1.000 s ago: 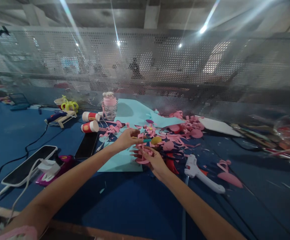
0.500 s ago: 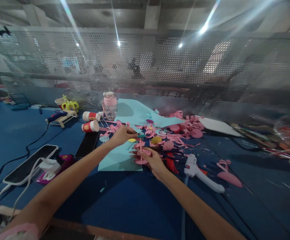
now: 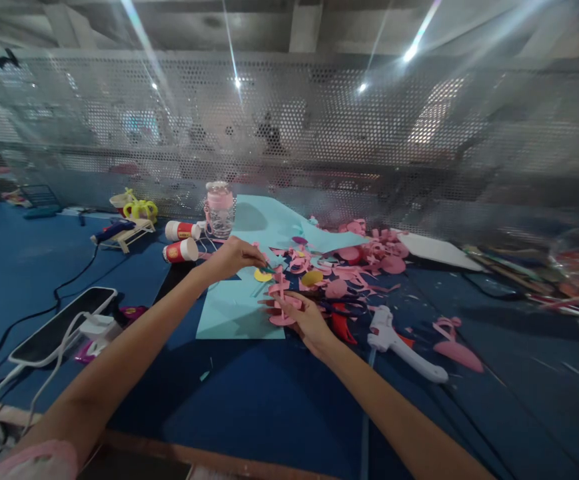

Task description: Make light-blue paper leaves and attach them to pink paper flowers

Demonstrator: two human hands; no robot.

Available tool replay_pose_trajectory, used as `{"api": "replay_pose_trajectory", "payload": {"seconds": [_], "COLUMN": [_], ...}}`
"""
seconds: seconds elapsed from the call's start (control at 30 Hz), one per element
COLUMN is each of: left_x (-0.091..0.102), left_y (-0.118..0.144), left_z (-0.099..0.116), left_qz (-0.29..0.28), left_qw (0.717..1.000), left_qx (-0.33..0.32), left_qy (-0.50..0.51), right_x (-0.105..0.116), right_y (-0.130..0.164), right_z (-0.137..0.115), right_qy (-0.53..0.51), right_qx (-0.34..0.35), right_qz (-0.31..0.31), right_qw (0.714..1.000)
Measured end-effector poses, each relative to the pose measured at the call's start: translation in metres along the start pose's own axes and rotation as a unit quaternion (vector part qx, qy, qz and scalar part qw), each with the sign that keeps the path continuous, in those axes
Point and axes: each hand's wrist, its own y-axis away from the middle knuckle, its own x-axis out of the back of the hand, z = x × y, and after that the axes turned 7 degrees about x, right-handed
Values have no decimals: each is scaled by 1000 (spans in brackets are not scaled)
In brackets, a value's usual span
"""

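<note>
Two bare hands work near the middle of the frame, over a blue bench (image 3: 279, 407) strewn with craft paper. The right hand (image 3: 309, 321) holds a pink paper flower (image 3: 280, 303), fingers curled under its layered petals and keeping it upright just above the lower right corner of a light blue sheet (image 3: 229, 313). The left hand (image 3: 232, 257), a little higher and to the left, has its fingertips pressed together as if pinching something small; what it grips is too small to tell. A yellow paper circle (image 3: 262, 275) lies just beside those fingertips, on the sheet.

Judging by how things lie, the flower looks partly built: several pink layers are already stacked, while plenty of material is left. A heap of pink paper cuttings (image 3: 364, 257) spreads to the right of centre, with a second yellow circle (image 3: 312, 278) among them. A white glue gun (image 3: 402, 343) lies unheld on the bench to the right of the right hand.

Toward the upper left stand a clear bottle with a pink lid (image 3: 218, 210) and two glue sticks (image 3: 182, 241) lying on their sides. At far left are a dark tablet-like device (image 3: 62, 327) and trailing cables. A perforated metal screen (image 3: 319, 127) fills the background.
</note>
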Motion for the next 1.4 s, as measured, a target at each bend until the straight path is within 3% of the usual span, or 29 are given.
{"api": "replay_pose_trajectory", "payload": {"seconds": [0.1,0.23,0.27,0.33,0.43,0.5,0.7,1.17,1.3,1.4], "left_x": [13,24,25,25,16,5,-20,-21,-19,-24], "left_y": [-1,-5,-5,-6,-3,0,3,2,1,-2], "left_z": [-2,-7,-8,-6,2,8,9,3,-3,-11], "left_qz": [52,245,266,220,40,-18,21,32,8,-45], "left_qw": [996,952,945,963,997,997,991,993,997,990], "left_qx": [4,-4,-4,-7,-44,-74,-118,-103,-52,46], "left_qy": [69,185,188,158,58,-11,-55,-36,56,124], "right_x": [-1,-2,-2,-1,1,3,4,5,3,5], "right_y": [1,1,1,0,-1,-2,-2,-2,-2,-4], "right_z": [-2,-3,-3,-2,1,4,8,11,6,3], "right_qy": [-2,-8,-11,-13,-1,13,47,72,4,-46], "right_qx": [0,0,1,1,-1,1,28,45,26,18], "right_qz": [5,11,11,14,15,6,-15,-16,21,56], "right_qw": [1000,1000,1000,1000,1000,1000,998,996,999,997]}}
